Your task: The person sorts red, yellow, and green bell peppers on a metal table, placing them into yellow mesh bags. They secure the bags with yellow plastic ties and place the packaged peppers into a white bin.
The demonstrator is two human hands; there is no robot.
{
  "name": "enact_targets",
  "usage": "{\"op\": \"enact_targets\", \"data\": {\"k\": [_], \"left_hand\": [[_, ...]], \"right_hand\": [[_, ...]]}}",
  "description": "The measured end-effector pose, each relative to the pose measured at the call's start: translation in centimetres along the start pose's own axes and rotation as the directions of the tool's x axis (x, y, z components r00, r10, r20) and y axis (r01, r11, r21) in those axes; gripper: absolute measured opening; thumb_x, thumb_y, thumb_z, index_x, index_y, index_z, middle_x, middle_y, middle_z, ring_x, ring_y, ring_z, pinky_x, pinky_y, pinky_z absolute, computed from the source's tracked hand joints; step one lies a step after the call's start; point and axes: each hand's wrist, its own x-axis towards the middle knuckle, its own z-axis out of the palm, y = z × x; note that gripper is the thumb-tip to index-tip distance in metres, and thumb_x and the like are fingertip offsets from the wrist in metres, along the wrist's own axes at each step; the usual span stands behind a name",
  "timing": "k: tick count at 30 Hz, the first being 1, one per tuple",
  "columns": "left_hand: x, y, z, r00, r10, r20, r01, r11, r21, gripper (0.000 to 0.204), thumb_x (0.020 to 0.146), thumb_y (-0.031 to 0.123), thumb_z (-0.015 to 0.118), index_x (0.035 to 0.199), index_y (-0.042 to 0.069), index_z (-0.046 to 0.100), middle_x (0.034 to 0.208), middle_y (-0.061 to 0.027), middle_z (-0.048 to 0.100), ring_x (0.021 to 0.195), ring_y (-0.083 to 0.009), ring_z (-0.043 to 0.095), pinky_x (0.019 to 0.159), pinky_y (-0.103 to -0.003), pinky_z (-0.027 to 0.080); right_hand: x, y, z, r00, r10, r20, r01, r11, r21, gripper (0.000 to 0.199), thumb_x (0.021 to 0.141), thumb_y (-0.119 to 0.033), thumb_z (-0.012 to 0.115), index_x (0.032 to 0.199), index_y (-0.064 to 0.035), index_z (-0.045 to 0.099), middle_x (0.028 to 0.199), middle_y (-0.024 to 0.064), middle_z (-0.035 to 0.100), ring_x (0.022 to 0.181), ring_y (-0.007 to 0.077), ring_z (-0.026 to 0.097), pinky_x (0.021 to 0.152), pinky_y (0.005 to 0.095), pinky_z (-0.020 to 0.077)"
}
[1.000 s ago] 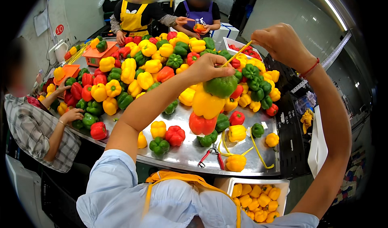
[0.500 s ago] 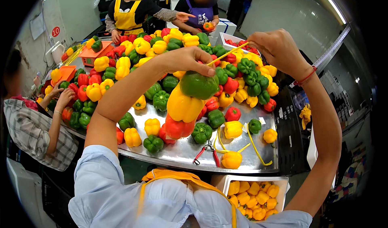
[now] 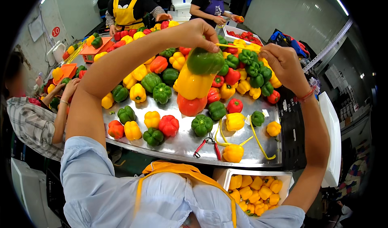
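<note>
A stack of three bell peppers, green over yellow [image 3: 195,81] over red [image 3: 191,106], hangs above the table in what looks like a clear bag. My left hand [image 3: 198,36] pinches its top, above the green pepper [image 3: 205,61]. A narrow yellow strip [image 3: 238,46] runs taut and nearly level from there to my right hand [image 3: 283,64], whose closed fingers grip its other end. Below the stack, red-handled pliers [image 3: 208,145] lie near the table's front edge. Beside them are loose yellow strips [image 3: 258,141] and several single peppers, including a yellow one [image 3: 233,152].
Mixed peppers are heaped across the metal table [image 3: 182,150]. A white foam box [image 3: 287,182] of yellow peppers stands below the front edge; another box [image 3: 232,30] of red ones is at the back. Orange scales [image 3: 92,52] stand far left. Co-workers are at the left and far sides.
My right hand has come down and the strip has gone from slanting to nearly level. My left hand and the hanging peppers have risen. The co-worker in yellow has drawn back an outstretched arm.
</note>
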Motion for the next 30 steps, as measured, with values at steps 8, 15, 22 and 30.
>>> {"op": "enact_targets", "data": {"k": [8,15,22,30], "left_hand": [[5.6,3.0,0.2,0.997,0.022,0.078,-0.042,0.964,0.261,0.012,0.069,0.012,0.067,0.074,0.002,0.062,0.070,0.0007,0.053,0.064,-0.0058,0.049,0.058,-0.021,0.039],[10.7,10.8,1.6,0.989,0.094,0.115,-0.114,0.977,0.179,0.007,0.075,0.007,0.061,0.076,-0.001,0.062,0.072,-0.0036,0.060,0.059,-0.0068,0.055,0.052,-0.020,0.046],[9.8,10.2,-0.6,0.927,0.375,-0.027,-0.374,0.914,-0.159,0.035,0.082,0.032,0.055,0.101,0.002,0.055,0.087,-0.0021,0.054,0.079,-0.0101,0.052,0.069,-0.023,0.042],[7.1,-0.6,-1.0,0.950,0.222,-0.217,-0.303,0.509,-0.805,0.010,0.086,0.016,0.048,0.082,0.006,0.050,0.098,-0.0034,0.045,0.102,-0.0145,0.043,0.089,-0.025,0.034]], "right_hand": [[-5.8,-1.7,4.2,0.911,0.357,-0.206,-0.241,0.867,0.437,0.021,0.086,-0.015,0.048,0.082,0.0029,0.058,0.060,0.0023,0.052,0.050,0.0055,0.046,0.046,0.0200,0.0365],[-4.8,-4.4,10.2,0.717,0.629,-0.299,0.245,0.174,0.954,0.020,0.089,-0.023,0.045,0.088,-0.0042,0.052,0.056,-0.0050,0.037,0.045,0.0019,0.032,0.041,0.0169,0.0260],[2.1,-4.5,12.1,0.743,0.421,-0.519,0.657,-0.315,0.685,0.019,0.087,-0.029,0.046,0.087,-0.0096,0.047,0.051,-0.0045,0.030,0.042,0.0034,0.028,0.041,0.0183,0.0230],[-0.2,1.4,8.3,0.556,0.176,-0.813,0.400,0.800,0.447,0.016,0.081,-0.018,0.052,0.072,-0.0041,0.053,0.055,0.0059,0.049,0.048,0.0121,0.049,0.047,0.0283,0.0407]]}}
